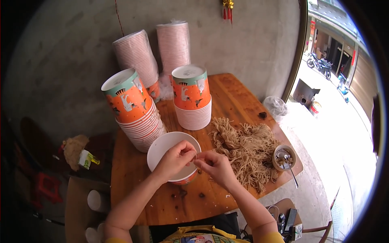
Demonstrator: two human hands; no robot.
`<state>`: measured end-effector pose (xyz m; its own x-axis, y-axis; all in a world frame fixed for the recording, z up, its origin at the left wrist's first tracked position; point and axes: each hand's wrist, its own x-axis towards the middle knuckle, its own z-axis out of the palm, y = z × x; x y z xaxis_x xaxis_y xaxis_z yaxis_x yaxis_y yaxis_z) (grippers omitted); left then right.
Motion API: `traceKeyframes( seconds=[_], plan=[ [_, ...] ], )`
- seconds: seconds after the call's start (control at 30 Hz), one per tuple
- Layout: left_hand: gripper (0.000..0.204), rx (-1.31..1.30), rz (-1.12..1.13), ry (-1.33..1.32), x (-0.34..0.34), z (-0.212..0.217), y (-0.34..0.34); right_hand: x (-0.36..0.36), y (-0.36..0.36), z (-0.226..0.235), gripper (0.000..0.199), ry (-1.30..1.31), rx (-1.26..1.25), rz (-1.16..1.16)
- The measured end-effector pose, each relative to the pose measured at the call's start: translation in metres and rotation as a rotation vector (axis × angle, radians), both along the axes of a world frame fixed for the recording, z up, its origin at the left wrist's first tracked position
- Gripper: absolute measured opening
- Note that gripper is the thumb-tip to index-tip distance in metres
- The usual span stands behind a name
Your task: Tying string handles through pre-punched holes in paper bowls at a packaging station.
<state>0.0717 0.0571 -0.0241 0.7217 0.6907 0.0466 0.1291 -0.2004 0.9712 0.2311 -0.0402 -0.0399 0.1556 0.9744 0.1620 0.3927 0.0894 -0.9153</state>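
Observation:
My left hand [175,158] is over the mouth of a white paper tub [156,152] with an orange printed outside, its fingers pinched together. Close by on the right, my right hand [218,165] is pinched too, and the fingertips of both meet above the tub's rim. What they hold between them is too small to make out. To the right of the tub lies a heap of tan, string-like strands [247,150]. Beyond that sits a small bowl [282,165] with bits of something and a spoon [289,165] leaning in it.
Two stacks of orange-and-green printed tubs, one tilted [129,101] and one upright [192,93], stand behind my hands. Plastic-wrapped stacks [173,44] rise against the wall. An open carton [77,202] with white tubs is at lower left. A doorway opens right.

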Motion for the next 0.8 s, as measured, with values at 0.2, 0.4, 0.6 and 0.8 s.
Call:
traceKeyframes(
  seconds=[0.2,0.4,0.6,0.8],
  plan=[
    [0.026,-0.226,0.014,-0.093,-0.001,0.002,-0.013,0.000,0.006,-0.014,0.014,0.406,-0.030,0.077],
    [0.035,-0.386,-0.025,-0.031,0.000,-0.001,-0.008,0.005,0.010,-0.019,0.014,0.544,-0.009,0.123],
    [0.016,-0.476,-0.059,0.015,0.001,-0.006,0.000,0.030,0.004,-0.001,0.013,0.485,-0.052,0.238],
    [0.012,-0.410,-0.118,0.040,0.005,-0.008,-0.001,0.029,0.017,0.023,0.013,0.450,-0.062,0.372]
  ],
)
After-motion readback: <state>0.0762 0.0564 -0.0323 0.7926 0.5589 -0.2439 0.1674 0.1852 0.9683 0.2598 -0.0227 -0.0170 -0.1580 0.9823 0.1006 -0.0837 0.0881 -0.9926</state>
